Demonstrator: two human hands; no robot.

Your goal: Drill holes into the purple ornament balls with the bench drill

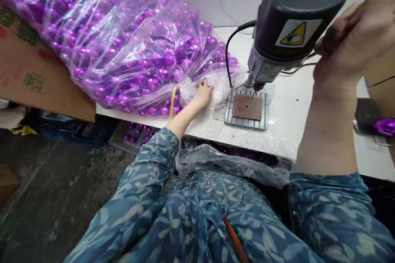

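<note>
My left hand rests at the gathered mouth of a big clear plastic bag full of shiny purple balls. Its fingers are bent, with a speck of purple at the tips; what they hold is too small to make out. Raised at the right, my right hand is curled beside the dark body of a bench drill. Whatever it grips is hidden, and the hand is blurred. Under the drill, a brown square block with a small dark hole lies on a grooved metal plate.
A yellow strap hangs at the bag's neck. To the left leans a cardboard box. Dark crumbs dot the white table. Loose plastic sheeting hangs along its front edge, and a black cable loops from the drill.
</note>
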